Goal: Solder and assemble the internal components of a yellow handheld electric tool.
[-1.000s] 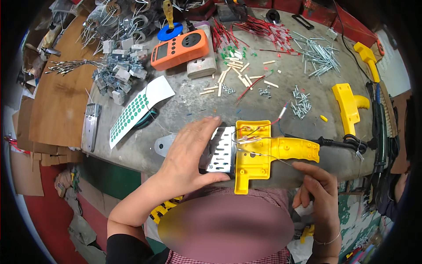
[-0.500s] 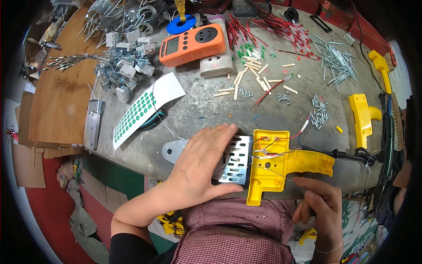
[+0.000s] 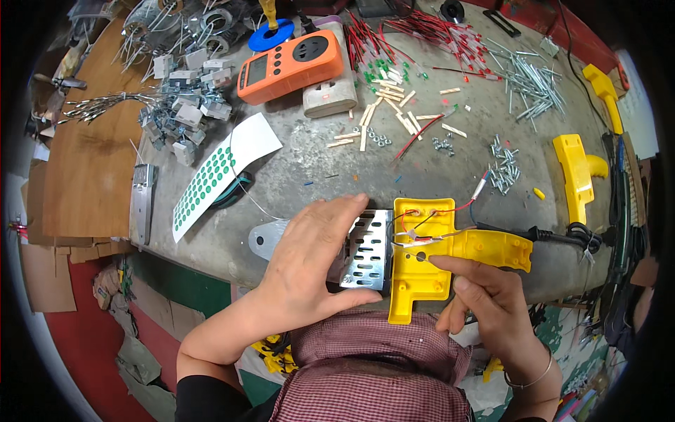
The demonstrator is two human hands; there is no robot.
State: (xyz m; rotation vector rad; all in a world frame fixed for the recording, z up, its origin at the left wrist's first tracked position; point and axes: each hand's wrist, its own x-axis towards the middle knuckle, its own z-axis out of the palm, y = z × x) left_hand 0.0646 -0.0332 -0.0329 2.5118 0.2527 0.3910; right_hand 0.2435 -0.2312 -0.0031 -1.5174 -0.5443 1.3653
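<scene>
Your left grip (image 3: 309, 253) is spread over the shiny silver metal cover with slots (image 3: 368, 250), thumb on its low side and fingers on its high side, holding it. Your right grip (image 3: 489, 299) has its pointing finger curled and its tip over the open yellow plastic shell with a handle (image 3: 420, 281); you cannot tell from here if it pinches a thin wire. The shell lies at the lower middle of the frame, right beside the cover.

To do this well, hold the cover still and use a light touch on the thin red and white wires (image 3: 422, 239) in the shell. It seems best to tuck them away from the pegs and rims so they don't get squashed.

Mind the loop of red wire with a white sleeve (image 3: 480, 186) that pokes out past the top edge, and the thick black cord (image 3: 545, 233) on the right. The shell's low end looks to reach the near edge of the grey table (image 3: 309, 165), so don't push it toward you. There's more room up and left, before the white sheet with green dots (image 3: 211, 186); to the upper right, small silver screws (image 3: 504, 172) are near.
</scene>
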